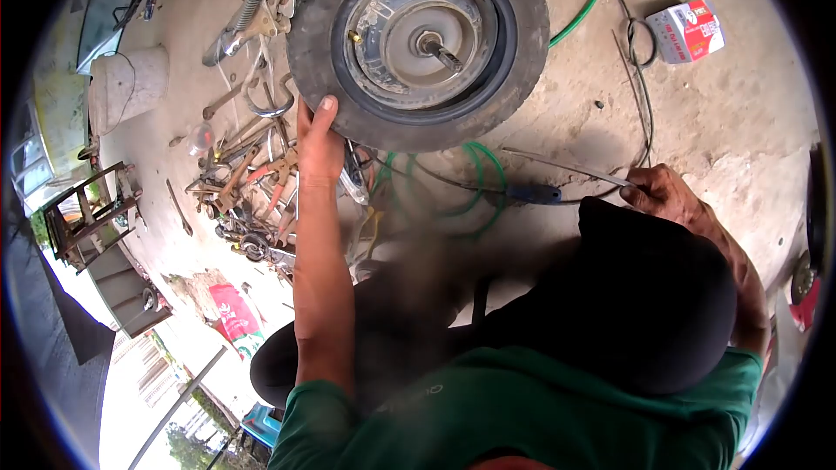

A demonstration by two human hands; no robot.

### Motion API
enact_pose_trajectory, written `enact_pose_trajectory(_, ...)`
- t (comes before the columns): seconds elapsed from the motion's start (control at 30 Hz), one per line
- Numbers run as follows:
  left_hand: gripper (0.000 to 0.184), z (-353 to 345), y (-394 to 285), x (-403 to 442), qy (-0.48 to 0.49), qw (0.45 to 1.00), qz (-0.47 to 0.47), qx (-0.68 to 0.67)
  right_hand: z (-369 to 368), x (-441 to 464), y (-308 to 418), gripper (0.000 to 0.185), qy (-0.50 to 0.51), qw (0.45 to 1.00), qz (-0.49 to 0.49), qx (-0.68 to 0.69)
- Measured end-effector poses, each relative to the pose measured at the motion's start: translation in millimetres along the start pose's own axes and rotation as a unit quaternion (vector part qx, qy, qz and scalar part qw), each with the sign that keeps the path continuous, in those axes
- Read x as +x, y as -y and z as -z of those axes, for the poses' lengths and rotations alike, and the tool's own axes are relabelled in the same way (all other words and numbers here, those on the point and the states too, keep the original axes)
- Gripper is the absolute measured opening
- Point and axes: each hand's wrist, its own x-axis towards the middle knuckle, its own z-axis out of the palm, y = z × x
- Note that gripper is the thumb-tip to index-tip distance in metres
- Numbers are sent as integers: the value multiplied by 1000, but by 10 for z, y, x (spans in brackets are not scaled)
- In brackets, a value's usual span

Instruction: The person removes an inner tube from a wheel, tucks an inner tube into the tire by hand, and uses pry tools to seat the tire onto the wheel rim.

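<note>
A black tire (313,35) with a grey wheel hub (392,52) inside it is at the top middle. On the right, the tire's inner edge stands apart from the rim, and a dark gap shows. A threaded axle (442,54) sticks out of the hub's centre. My left hand (320,144) grips the tire's near left edge, thumb on the sidewall and fingers mostly hidden behind it. In my right hand (662,191), closed, is a long thin metal tire lever (566,165), its free end pointing left below the tire. A blue-handled tool (534,194) lies on the ground between my hands.
Loose tools (248,174) and metal parts are heaped on the left. A green hose (592,4) and dark cable (643,78) run over the concrete floor. A red and white box (688,30) sits at upper right, a white bucket (131,87) at far left.
</note>
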Motion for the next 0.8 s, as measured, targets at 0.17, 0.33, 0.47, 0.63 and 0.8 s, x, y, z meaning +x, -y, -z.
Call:
enact_pose_trajectory(0.17, 65, 96, 46, 44, 7, 997, 31, -76, 108, 464, 517, 43, -100, 992, 73, -31)
enact_pose_trajectory(0.33, 63, 139, 18, 21, -9, 996, 47, -69, 82, 957, 707, 43, -74, 984, 120, -111)
enact_pose_trajectory(0.47, 63, 142, 38, 11, -14, 997, 46, -67, 98, 1202, 857, 49, 13, 995, 96, -11)
enact_pose_trajectory(0.63, 65, 138, 54, 7, -16, 996, 41, -73, 260, 1348, 1052, 53, 140, 987, 16, 72)
enact_pose_trajectory(0.8, 66, 189, 87, 24, -5, 996, 37, -76, 387, 1503, 969, 57, 161, 986, 31, 33)
